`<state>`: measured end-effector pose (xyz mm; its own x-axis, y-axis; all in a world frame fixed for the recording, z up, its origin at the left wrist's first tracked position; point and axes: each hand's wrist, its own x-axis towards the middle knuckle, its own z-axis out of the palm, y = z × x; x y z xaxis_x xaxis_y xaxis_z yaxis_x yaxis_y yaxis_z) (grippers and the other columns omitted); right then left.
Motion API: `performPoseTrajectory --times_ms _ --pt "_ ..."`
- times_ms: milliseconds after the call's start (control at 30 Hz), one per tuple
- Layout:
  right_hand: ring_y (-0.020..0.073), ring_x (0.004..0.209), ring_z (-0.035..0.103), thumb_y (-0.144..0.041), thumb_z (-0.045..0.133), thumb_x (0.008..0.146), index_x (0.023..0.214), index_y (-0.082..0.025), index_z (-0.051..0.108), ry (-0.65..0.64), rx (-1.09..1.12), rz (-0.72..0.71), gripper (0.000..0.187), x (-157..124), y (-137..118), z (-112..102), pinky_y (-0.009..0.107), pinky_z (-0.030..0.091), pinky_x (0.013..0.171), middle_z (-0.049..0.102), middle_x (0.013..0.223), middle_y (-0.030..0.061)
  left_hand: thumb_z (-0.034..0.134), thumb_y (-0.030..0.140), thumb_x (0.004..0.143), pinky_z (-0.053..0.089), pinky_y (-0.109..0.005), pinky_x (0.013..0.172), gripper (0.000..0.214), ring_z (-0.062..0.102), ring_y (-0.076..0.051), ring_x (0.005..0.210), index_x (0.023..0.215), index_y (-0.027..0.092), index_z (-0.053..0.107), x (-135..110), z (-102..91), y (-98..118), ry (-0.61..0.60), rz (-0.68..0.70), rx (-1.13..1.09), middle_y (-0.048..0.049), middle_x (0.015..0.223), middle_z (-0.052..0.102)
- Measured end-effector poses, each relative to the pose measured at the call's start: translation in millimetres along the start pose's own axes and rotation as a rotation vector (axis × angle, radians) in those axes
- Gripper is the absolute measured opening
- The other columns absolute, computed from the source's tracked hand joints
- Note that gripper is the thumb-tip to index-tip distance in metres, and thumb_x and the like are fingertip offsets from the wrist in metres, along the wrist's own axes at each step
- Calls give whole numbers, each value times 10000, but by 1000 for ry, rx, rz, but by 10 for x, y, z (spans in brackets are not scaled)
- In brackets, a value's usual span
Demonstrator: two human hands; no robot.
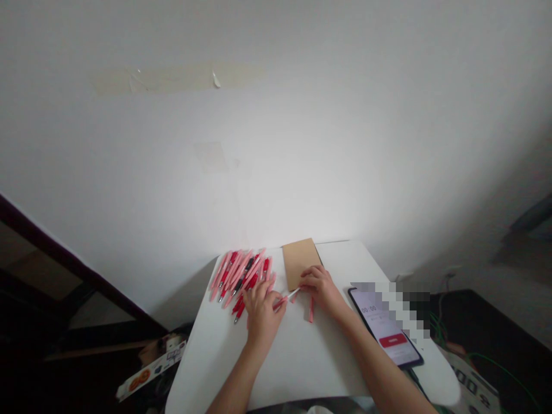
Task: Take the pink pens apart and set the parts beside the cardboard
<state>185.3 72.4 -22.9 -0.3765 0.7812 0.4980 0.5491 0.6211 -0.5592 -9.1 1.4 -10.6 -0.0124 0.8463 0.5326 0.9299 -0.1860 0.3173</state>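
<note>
A heap of pink and red pens point(241, 275) lies at the far left of the small white table point(297, 351). My left hand point(261, 313) is closed round a pink pen barrel beside the heap. My right hand point(319, 290) pinches the white refill point(292, 295) that sticks out of that barrel toward it. A loose pink pen piece point(311, 310) lies on the table just below my right hand. A brown cardboard box point(300, 261) sits right behind my right hand.
A phone point(386, 333) with a lit timer screen lies at the table's right side. The white wall stands right behind the table. Printed packaging point(150, 371) lies on the dark floor at the left, green cables point(495, 368) at the right.
</note>
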Motion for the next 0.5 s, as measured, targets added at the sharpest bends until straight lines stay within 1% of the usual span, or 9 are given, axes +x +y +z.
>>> performPoseTrajectory --times_ms 233,500 --pt "239 1037 539 -183 637 840 865 -257 760 63 -35 87 146 -6 104 -29 382 430 901 676 1012 71 681 268 778 264 -574 1087 64 543 -271 1155 717 248 681 15 -28 9 42 -7 32 -50 1138 667" --pt "241 998 559 -166 569 850 859 -245 759 107 -53 129 206 -17 200 -2 359 444 879 678 983 63 686 266 769 276 -544 1065 42 532 -267 1156 730 250 684 9 -27 -12 25 -42 65 -36 1146 657"
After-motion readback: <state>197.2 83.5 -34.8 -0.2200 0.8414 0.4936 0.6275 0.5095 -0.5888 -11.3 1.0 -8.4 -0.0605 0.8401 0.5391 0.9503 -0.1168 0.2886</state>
